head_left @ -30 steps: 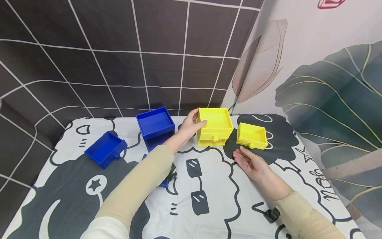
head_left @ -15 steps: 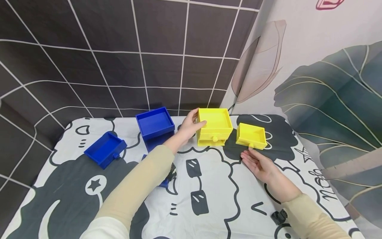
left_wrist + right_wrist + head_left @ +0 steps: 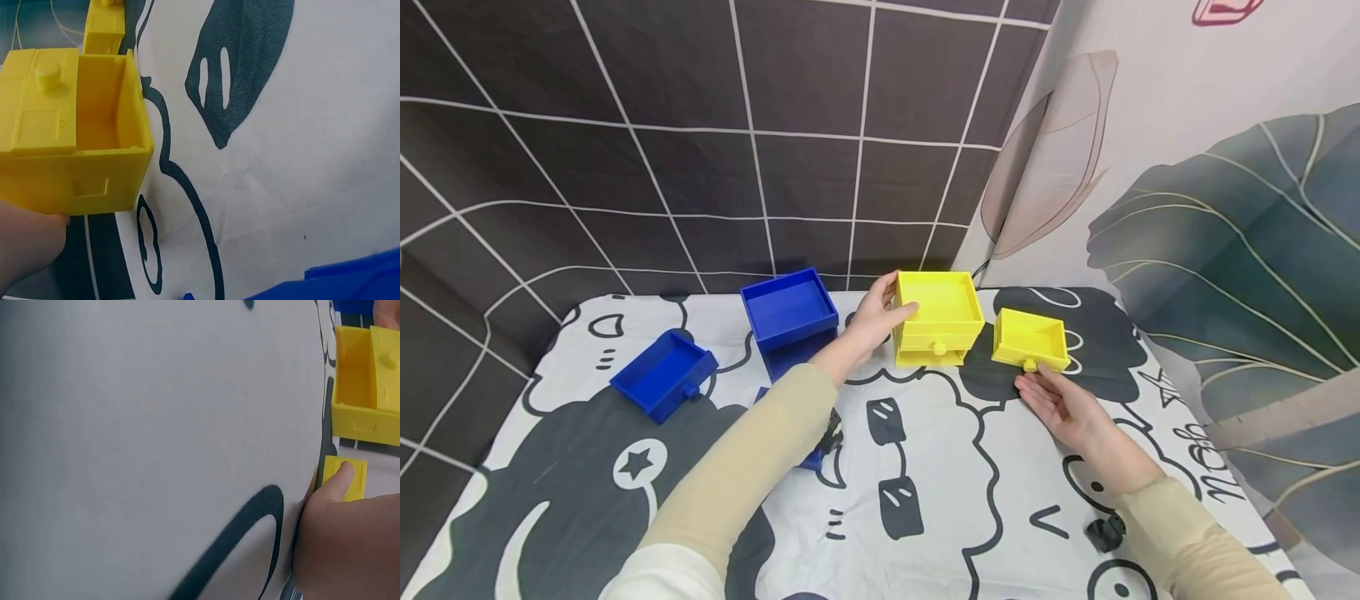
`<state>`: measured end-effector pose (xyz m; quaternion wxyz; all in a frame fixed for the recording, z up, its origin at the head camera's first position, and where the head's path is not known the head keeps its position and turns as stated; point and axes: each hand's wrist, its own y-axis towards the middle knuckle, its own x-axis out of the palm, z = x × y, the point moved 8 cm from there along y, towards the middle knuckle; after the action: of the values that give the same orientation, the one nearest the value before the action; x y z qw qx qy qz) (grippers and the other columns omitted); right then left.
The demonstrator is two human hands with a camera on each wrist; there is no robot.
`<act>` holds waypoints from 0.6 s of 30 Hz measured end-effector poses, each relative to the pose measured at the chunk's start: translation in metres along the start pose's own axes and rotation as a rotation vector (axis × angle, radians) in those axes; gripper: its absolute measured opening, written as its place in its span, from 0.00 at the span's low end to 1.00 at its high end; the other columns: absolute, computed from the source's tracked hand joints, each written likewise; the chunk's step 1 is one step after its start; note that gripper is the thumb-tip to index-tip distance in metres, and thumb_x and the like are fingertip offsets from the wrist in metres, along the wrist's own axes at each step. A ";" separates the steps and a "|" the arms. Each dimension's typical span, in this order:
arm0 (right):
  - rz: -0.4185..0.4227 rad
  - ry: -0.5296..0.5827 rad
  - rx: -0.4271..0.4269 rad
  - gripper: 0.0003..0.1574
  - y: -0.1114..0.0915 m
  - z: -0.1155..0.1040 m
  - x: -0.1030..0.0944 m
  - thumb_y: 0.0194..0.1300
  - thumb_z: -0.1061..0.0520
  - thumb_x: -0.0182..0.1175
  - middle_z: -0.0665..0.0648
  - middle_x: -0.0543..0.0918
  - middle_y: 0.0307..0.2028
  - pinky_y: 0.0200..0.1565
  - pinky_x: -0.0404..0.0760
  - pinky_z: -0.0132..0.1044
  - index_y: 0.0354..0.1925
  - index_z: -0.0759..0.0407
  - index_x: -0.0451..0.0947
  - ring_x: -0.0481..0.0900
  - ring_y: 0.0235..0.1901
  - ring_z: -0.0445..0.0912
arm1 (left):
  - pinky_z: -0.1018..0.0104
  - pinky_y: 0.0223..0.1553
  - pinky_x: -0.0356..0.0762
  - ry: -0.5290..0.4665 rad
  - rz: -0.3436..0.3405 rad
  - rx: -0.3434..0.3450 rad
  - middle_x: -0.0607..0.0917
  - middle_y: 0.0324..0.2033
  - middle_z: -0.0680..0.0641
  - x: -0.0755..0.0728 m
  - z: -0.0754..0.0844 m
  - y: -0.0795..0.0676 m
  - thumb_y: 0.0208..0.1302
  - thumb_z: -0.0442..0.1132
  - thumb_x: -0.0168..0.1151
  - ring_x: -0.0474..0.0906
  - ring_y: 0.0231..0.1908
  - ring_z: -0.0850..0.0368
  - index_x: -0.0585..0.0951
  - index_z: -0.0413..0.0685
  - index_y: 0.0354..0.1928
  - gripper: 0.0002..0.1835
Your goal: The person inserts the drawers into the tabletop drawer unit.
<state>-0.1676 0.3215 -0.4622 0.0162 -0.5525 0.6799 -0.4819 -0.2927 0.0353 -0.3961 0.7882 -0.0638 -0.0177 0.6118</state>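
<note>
Right of centre, the yellow plastic drawer (image 3: 1033,337) is pointing its knob (image 3: 1030,365) down at the nearer right hand (image 3: 1070,410), loosely outstretched, no grip showing; the left hand (image 3: 872,318) is grasping the boxy yellow cabinet (image 3: 943,335).

The right hand (image 3: 1071,417) has slid towards 3 o'clock, up to the small yellow drawer's knob.
A second ago its thumb (image 3: 1049,377) lay at about 8 o'clock from the knob (image 3: 1029,366) of the small yellow drawer (image 3: 1030,337); now the thumb tip is at roughly 4 o'clock, right beside the knob (whether they touch cannot be told). The other fingertips have shifted the same way, from the drawer's 7 o'clock to about its 6. Sleeve (image 3: 1187,529) and small black device (image 3: 1107,533) have travelled along, uncovering more of a printed ring (image 3: 1097,487) at the wrist's 9 o'clock.
</note>
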 end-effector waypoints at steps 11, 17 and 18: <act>0.061 -0.010 -0.002 0.16 0.004 -0.005 -0.001 0.79 0.54 0.62 0.58 0.94 0.34 0.54 0.91 0.33 0.35 0.59 0.88 0.95 0.38 0.46 | 0.58 0.86 0.54 -0.015 0.000 0.001 0.61 0.83 0.43 0.000 -0.001 0.000 0.75 0.34 0.64 0.56 0.84 0.48 0.57 0.46 0.84 0.41; 0.066 -0.016 -0.006 0.14 0.008 -0.011 0.000 0.79 0.56 0.62 0.59 0.93 0.34 0.55 0.90 0.33 0.35 0.58 0.87 0.95 0.39 0.47 | 0.57 0.86 0.55 -0.014 0.000 -0.004 0.61 0.83 0.43 0.000 0.000 -0.001 0.75 0.34 0.64 0.56 0.84 0.48 0.56 0.47 0.84 0.41; 0.064 -0.022 -0.004 0.14 0.009 -0.012 0.000 0.79 0.56 0.61 0.59 0.93 0.35 0.55 0.90 0.33 0.35 0.58 0.87 0.95 0.39 0.48 | 0.58 0.86 0.55 -0.013 0.002 -0.003 0.61 0.83 0.43 0.000 0.000 -0.002 0.75 0.34 0.64 0.56 0.83 0.48 0.56 0.47 0.84 0.41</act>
<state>-0.1814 0.3284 -0.4617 0.0380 -0.5358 0.6978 -0.4738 -0.2913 0.0346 -0.3954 0.7875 -0.0611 -0.0238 0.6128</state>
